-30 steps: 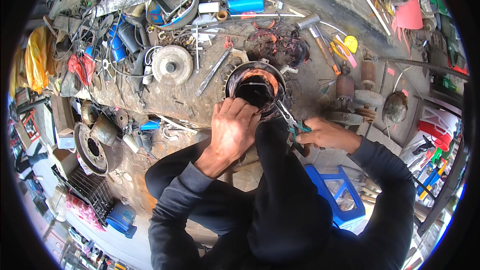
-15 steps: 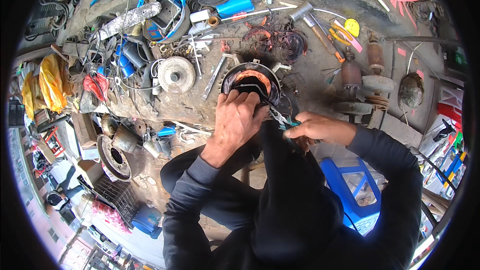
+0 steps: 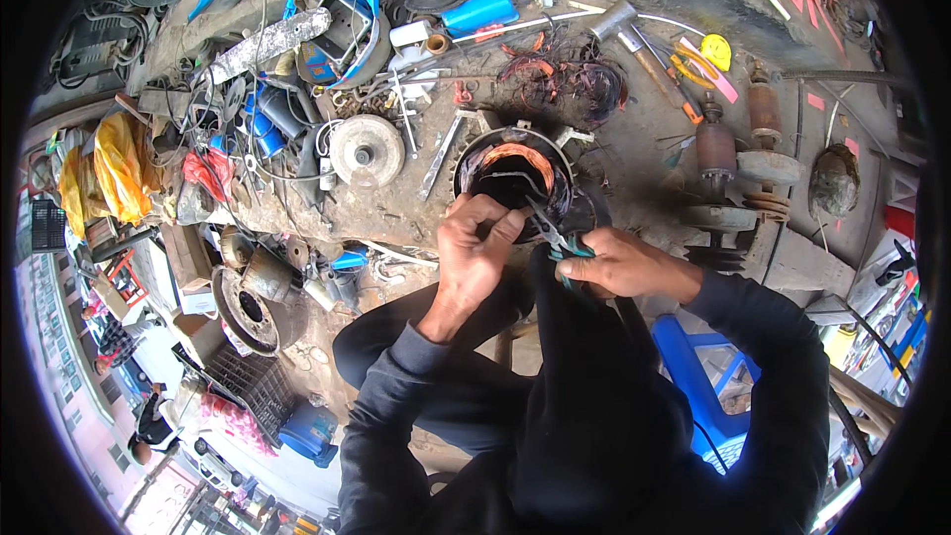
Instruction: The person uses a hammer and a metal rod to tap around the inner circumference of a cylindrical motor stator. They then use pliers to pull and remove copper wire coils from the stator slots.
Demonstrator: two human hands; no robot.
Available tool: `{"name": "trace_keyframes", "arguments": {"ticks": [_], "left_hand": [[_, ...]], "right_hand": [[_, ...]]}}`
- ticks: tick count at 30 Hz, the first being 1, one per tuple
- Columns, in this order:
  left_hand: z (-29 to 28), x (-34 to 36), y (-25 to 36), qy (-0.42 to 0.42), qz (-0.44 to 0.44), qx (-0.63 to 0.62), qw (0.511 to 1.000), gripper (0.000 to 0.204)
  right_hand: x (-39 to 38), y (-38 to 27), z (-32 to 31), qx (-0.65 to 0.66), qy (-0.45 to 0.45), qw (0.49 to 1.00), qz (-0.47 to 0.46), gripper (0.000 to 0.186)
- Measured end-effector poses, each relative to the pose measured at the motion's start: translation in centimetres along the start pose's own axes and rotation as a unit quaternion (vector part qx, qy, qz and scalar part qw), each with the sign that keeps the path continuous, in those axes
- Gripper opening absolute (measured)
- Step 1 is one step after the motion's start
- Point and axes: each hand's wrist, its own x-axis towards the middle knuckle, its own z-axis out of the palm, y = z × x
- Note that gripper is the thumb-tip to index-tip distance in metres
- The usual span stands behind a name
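Observation:
In front of me stands a round motor stator (image 3: 462,160) with a copper winding (image 3: 513,153) along its inner far side and a pale cord or strip across its dark opening. My left hand (image 3: 474,246) is at the stator's near left rim, its thumb and fingers pinched together. Whatever lies between those fingertips is too small to tell. Wrapped in my right hand (image 3: 634,266) is a pair of pliers (image 3: 551,232) with teal handles. The jaws point up and left to the near edge of the stator, close to my left fingertips. Whether they grip a wire cannot be seen.
Beyond the stator lie tangled copper wire (image 3: 597,94), a hammer (image 3: 649,69) and a blue cylinder (image 3: 480,13). Rotors (image 3: 715,144) stand at right. A pulley-like disc (image 3: 367,152) and a wrench (image 3: 441,159) lie left. A blue plastic stool (image 3: 684,367) is by my right side.
My left hand has drawn back from the stator's opening toward me, and its fingers have curled into a pinch. The pliers stay near the rim. The whole view has shifted slightly.

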Motion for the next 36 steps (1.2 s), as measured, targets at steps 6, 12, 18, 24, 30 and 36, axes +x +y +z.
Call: {"name": "trace_keyframes", "arguments": {"ticks": [6, 12, 18, 24, 30, 36], "left_hand": [[-1.0, 0.5, -0.7, 0.072, -0.084, -0.358, 0.927, 0.010], [-1.9, 1.4, -1.8, 0.129, -0.134, -0.513, 0.838, 0.024], [-1.4, 1.9, -2.0, 0.160, -0.141, -0.505, 0.836, 0.016], [-1.3, 1.9, -2.0, 0.140, -0.138, -0.476, 0.857, 0.019], [-1.4, 1.9, -2.1, 0.103, -0.136, -0.465, 0.869, 0.017], [-1.4, 1.8, -1.8, 0.069, -0.145, -0.476, 0.865, 0.020]], "right_hand": [[-1.3, -3.7, -0.2, -0.281, 0.031, 0.953, -0.108, 0.030], [-3.0, -6.8, -2.2, -0.319, 0.048, 0.944, -0.075, 0.024], [-4.5, -5.8, -3.5, -0.305, -0.013, 0.947, 0.097, 0.030], [-1.2, -6.0, -2.0, -0.277, -0.058, 0.945, 0.162, 0.032], [1.1, -9.0, -0.4, -0.296, -0.028, 0.920, 0.255, 0.035], [0.1, -6.5, 2.9, -0.124, 0.147, 0.944, 0.267, 0.029]]}}
